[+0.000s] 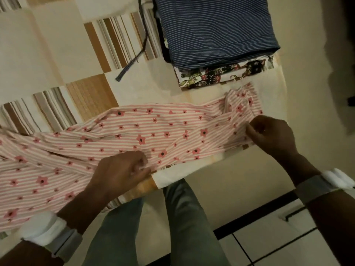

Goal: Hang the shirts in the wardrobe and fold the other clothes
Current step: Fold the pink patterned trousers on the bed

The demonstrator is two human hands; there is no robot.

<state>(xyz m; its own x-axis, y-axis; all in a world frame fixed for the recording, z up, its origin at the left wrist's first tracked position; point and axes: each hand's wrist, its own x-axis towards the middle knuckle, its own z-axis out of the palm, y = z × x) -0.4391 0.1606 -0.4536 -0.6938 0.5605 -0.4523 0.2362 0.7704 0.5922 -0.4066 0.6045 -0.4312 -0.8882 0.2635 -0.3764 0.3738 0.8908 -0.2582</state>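
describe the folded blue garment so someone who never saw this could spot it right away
Start at the bed with its cream and brown striped cover, then look to its far right corner, beyond the pink flowered garment. A small stack sits there, and the folded blue garment tops it: dark blue with thin pale stripes, over a colourful printed cloth.

Light: dim and warm — a yellowish cast is laid over the whole view.
Shadows: the right edge and upper right corner are sunk in darkness.
Glare: the white wrist device (337, 179) is blown out, its detail lost.
Sharpness: soft throughout; the pink striped garment (119, 139) is smeared at the left edge.
Distortion: straight lines are bent outward toward the borders — a wide-angle effect.
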